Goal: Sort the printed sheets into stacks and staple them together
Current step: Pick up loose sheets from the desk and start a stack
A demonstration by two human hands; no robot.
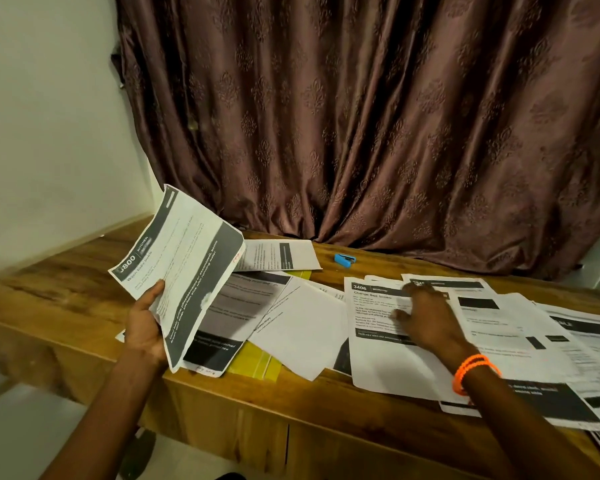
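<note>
My left hand (pixel 145 323) grips a printed sheet headed "0800" (pixel 184 268), lifted and tilted above the table's left part. My right hand (pixel 426 315), with orange bands at the wrist, rests with spread fingers on a sheet headed "3406" (pixel 378 348) lying flat on the table. More printed sheets (pixel 520 327) overlap to the right. Under the lifted page lies a pile of other sheets (pixel 243 306). A small blue stapler (pixel 344 259) sits on the wood near the back, apart from both hands.
The wooden table (pixel 66 282) stands against a brown patterned curtain (pixel 361 116), with a white wall at the left. Yellow paper (pixel 257 363) pokes out from under the left pile near the front edge. One sheet (pixel 281 254) lies at the back by the curtain.
</note>
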